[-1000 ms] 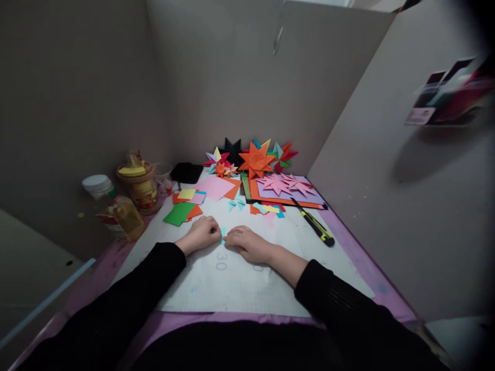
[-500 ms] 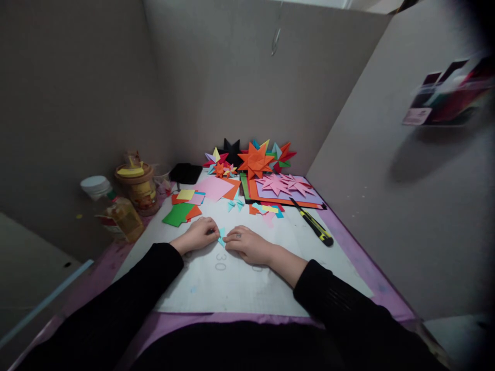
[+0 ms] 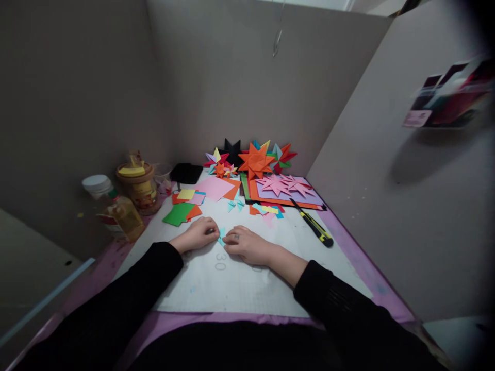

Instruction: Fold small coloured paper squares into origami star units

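1. Cloth (image 3: pixel 386 294) – pink, edging the mat (image 3: pixel 270 289), which is white. The clock here centres on the blue paper (image 3: pixel 221 236), twelve pointing away from the person.
2. Cards (image 3: pixel 309 199): a stack toward two o'clock, two pink stars (image 3: pixel 275 184) lying on top.
3. Right hand (image 3: pixel 247 246): between three and four o'clock, ringed, palm down. Its fingers lie close together, tips at the paper's edge; whether they pinch or press, I cannot tell.
4. Left hand (image 3: pixel 197 234): at nine o'clock, thumb and forefinger pinching the near side of the paper.
5. Jar (image 3: pixel 139 186): ten o'clock, yellow-topped, behind the bottle (image 3: pixel 127 215).
6. Cutter (image 3: pixel 315 226): near three o'clock, black and yellow, blade end pointing toward the cards.
7. Orange star (image 3: pixel 256 159): between twelve and one, behind the cards.
8. Pink square (image 3: pixel 213 188) at twelve; green square (image 3: pixel 177 214) at ten.
9. Scraps (image 3: pixel 270 209): two o'clock, overlapping.
10. Two folded pieces (image 3: pixel 240 205): one o'clock, light blue.
11. Blue paper: small, on the mat between both hands' fingertips – partly hidden.
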Tool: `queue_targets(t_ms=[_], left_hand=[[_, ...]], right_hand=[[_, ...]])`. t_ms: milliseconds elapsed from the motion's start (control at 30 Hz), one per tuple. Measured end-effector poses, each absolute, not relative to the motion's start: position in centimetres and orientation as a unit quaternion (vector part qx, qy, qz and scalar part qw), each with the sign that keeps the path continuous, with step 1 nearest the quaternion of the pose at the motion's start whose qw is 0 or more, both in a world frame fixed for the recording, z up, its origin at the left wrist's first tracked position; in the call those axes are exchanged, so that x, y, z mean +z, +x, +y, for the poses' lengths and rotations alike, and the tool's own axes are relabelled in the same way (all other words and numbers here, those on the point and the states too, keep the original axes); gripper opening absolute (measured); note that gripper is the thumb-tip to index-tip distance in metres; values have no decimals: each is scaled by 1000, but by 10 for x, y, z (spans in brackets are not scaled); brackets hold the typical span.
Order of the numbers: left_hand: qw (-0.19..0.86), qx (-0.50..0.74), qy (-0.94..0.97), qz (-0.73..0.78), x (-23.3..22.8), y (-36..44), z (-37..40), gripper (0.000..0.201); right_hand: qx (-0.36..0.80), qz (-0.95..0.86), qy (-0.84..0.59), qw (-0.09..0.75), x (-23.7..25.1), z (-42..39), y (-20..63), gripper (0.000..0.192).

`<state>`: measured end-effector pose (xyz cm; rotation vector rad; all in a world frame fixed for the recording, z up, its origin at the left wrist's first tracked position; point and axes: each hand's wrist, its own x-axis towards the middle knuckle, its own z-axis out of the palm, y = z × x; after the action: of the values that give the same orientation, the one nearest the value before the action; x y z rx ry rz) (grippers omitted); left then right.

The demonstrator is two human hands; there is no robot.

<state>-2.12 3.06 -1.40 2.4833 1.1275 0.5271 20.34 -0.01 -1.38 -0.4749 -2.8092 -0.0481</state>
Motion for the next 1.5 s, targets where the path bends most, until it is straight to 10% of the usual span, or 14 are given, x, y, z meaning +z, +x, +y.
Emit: queue_targets(t_ms=[1500], left_hand=[[161, 173, 875, 421, -11, -16, 29, 18]], right_hand=[[120, -947, -192, 228, -23, 2, 206, 34]])
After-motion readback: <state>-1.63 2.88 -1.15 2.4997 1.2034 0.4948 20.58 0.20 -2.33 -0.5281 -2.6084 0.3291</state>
